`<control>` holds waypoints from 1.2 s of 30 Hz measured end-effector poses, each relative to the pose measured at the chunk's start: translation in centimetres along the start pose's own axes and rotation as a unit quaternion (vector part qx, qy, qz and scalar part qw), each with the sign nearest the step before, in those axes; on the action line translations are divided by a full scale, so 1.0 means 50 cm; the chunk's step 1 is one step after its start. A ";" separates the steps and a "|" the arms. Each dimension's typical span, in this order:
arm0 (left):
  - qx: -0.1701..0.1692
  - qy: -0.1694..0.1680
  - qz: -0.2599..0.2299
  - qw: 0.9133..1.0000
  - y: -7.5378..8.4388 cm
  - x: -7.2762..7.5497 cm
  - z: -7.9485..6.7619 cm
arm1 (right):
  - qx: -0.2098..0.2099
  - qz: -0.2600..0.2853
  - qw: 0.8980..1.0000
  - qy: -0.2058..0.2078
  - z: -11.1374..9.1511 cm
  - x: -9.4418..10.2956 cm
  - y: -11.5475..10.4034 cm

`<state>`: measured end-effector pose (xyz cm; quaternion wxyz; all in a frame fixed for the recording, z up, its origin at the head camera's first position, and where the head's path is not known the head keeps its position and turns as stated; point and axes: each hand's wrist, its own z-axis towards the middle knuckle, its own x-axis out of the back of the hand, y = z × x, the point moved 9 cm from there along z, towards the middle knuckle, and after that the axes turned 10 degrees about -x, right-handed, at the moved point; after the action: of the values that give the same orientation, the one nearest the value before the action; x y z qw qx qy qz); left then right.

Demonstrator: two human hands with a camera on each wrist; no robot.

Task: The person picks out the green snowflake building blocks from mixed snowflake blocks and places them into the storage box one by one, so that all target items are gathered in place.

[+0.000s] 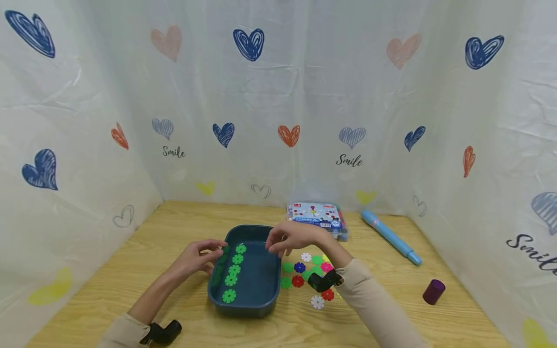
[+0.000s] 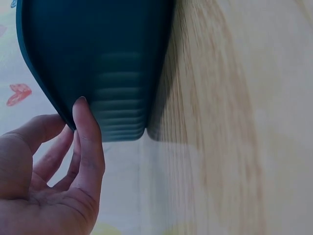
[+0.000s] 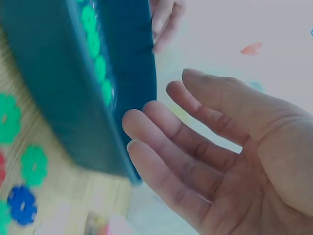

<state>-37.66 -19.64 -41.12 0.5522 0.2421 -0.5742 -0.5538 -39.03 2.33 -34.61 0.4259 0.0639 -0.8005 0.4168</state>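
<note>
Left hand (image 2: 58, 200) pinches edge of dark teal bin (image 2: 98, 34); one digit lies along near face, others behind rim. Bin extends above and to right of fingertips. Pale horizontal bands (image 2: 117, 91) on its wall, just right of tip. Wood tabletop (image 2: 220, 122) farther right. Pale curtain with red heart (image 2: 19, 94), upper left of fingers.

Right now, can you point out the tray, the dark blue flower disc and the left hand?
Tray (image 1: 259, 275), head view, its bare floor.
Dark blue flower disc (image 1: 300, 267), head view, its middle.
Left hand (image 1: 197, 257), head view, its middle.
</note>
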 end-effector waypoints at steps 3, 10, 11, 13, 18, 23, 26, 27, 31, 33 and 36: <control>-0.003 -0.003 -0.004 1.000 0.000 -0.001 0.001 | -0.001 -0.006 1.000 0.022 -0.024 0.011 0.030; -0.001 -0.001 -0.005 1.000 0.002 0.003 -0.002 | -0.021 -0.016 0.998 0.059 -0.064 0.018 0.100; -0.002 -0.001 -0.004 1.000 0.002 0.003 -0.002 | -0.028 -0.018 0.997 0.066 -0.068 0.019 0.111; -0.004 -0.001 -0.003 1.000 0.001 0.003 -0.002 | -0.041 -0.027 0.995 0.083 -0.076 0.021 0.134; -0.004 0.000 -0.001 1.000 -0.001 0.004 -0.002 | -0.055 -0.034 0.992 0.113 -0.091 0.022 0.186; -0.003 -0.001 -0.003 1.000 0.000 0.004 -0.001 | -0.049 -0.051 0.988 0.136 -0.099 0.022 0.227; -0.002 -0.002 -0.005 1.000 0.001 0.004 -0.001 | -0.055 -0.068 0.985 0.152 -0.101 0.021 0.248; -0.001 -0.003 -0.007 1.000 0.000 0.003 0.000 | -0.058 -0.071 0.984 0.155 -0.101 0.020 0.253; 0.002 -0.003 -0.010 1.000 0.000 0.003 -0.001 | -0.071 -0.073 0.982 0.159 -0.102 0.016 0.267; 0.003 -0.001 -0.010 1.000 -0.001 0.003 -0.001 | -0.075 -0.071 0.982 0.160 -0.101 0.015 0.270; 0.005 0.000 -0.010 1.000 -0.001 0.003 -0.002 | -0.078 -0.072 0.981 0.162 -0.100 0.014 0.273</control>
<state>-37.61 -19.81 -41.16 0.5451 0.2506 -0.5745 -0.5567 -42.58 14.91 -41.00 0.5822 0.0198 -0.7445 0.3261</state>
